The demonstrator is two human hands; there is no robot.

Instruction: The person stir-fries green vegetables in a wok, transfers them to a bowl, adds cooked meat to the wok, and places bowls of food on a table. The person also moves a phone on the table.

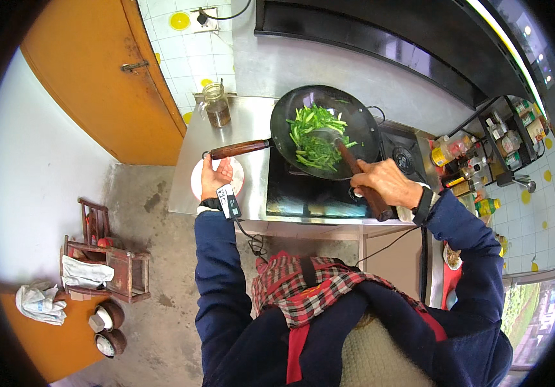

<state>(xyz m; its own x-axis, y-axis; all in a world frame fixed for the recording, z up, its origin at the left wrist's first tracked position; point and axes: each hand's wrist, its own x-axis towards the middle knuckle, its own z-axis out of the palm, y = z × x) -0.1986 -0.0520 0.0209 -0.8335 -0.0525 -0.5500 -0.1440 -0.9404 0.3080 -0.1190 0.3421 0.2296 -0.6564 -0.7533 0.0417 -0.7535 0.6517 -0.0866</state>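
A black wok point(357, 113) with a wooden handle point(241, 149) sits tilted over the stove, holding chopped green vegetables point(318, 133). My right hand point(386, 181) is closed around the brown wooden handle of a wok spatula point(347, 157), whose metal blade is in the greens. Palm up, my left hand point(215, 179) is at the end of the wok's handle; its fingers are apart and the thumb is by the hanging ring. Under that hand a white plate point(235, 171) with a red rim rests on the steel counter point(253, 193).
A glass jug point(217, 109) with dark contents stands behind the plate. Right of the wok are a second burner point(403, 159), several seasoning bottles point(451, 150) and a wall rack point(509, 135). A range hood point(379, 53) overhangs the back. A cable point(253, 242) dangles from my left wrist.
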